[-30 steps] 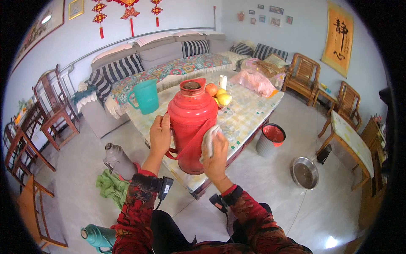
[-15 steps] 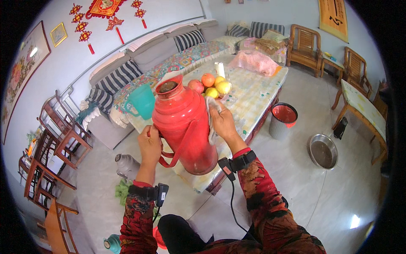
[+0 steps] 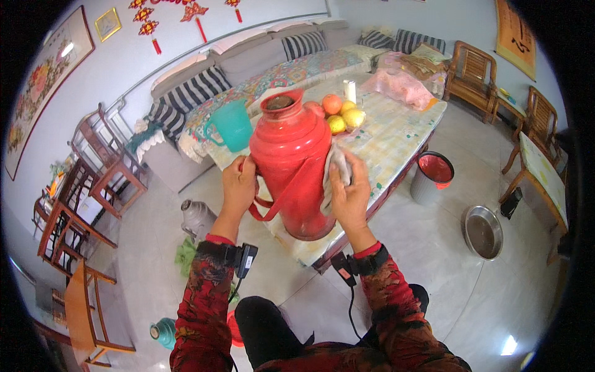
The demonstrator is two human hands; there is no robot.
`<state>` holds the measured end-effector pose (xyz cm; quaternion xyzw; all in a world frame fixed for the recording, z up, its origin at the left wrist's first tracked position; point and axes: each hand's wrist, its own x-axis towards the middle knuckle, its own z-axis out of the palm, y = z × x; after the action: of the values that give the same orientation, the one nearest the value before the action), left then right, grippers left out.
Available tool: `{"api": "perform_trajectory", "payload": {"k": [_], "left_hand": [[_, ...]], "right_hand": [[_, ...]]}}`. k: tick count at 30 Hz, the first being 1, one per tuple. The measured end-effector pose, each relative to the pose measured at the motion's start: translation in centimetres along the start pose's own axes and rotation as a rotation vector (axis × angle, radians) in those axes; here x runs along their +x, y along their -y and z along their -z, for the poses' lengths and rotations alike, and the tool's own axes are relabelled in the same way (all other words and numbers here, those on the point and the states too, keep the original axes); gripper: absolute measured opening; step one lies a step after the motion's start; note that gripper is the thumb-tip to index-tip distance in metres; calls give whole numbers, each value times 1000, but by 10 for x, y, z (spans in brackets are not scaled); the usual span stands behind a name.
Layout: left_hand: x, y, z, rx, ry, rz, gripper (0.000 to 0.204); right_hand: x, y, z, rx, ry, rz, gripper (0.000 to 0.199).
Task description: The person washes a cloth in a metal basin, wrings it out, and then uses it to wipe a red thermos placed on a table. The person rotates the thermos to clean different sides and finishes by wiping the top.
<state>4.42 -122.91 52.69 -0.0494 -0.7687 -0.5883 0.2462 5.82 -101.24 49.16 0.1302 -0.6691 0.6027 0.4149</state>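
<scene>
A large red thermos flask (image 3: 291, 139), its mouth uncovered, is held slightly tilted in front of me at the near end of the table. My left hand (image 3: 238, 189) is closed at its left side by the red handle (image 3: 288, 189); the thumb is up and the fingertips are partly hidden. On the right side of the flask, my right hand (image 3: 350, 192) presses a grey-white cloth (image 3: 333, 177) against the red wall, fingers bent over it. Whether the flask's base rests on the table edge or hangs above it, I cannot tell.
Behind the flask, the cloth-covered table (image 3: 396, 133) bears a teal jug (image 3: 230, 127), fruit (image 3: 347, 116) and a white cylinder (image 3: 349, 91). On the floor are a grey flask (image 3: 197, 218), a teal flask (image 3: 164, 333), a bin (image 3: 427, 180) and a metal basin (image 3: 483, 232).
My right hand and the cloth have slid down along the flask's side. The flask stands a little more upright. The whole view has shifted, so the room appears further right.
</scene>
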Motion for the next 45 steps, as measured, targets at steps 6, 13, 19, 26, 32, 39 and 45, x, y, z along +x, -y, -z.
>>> {"api": "perform_trajectory", "payload": {"k": [6, 13, 19, 26, 32, 39, 45], "left_hand": [[2, 4, 0, 16, 7, -17, 33], [1, 3, -2, -16, -3, 14, 38], [1, 3, -1, -41, 25, 23, 39], [3, 6, -1, -12, 31, -26, 38], [3, 7, -2, -50, 30, 14, 36], [4, 10, -2, -86, 13, 63, 33], [5, 10, 0, -18, 38, 10, 31]], "right_hand": [[-40, -3, -22, -270, -69, 214, 37], [-97, -22, -10, -424, 346, 491, 42], [-20, -6, -10, -294, 140, 455, 49], [-103, -49, 2, -421, 326, 224, 40], [-118, -46, 12, -325, 364, 36, 35], [5, -26, 8, -149, 123, 243, 43], [-61, -69, 7, -144, 186, -51, 43]]}}
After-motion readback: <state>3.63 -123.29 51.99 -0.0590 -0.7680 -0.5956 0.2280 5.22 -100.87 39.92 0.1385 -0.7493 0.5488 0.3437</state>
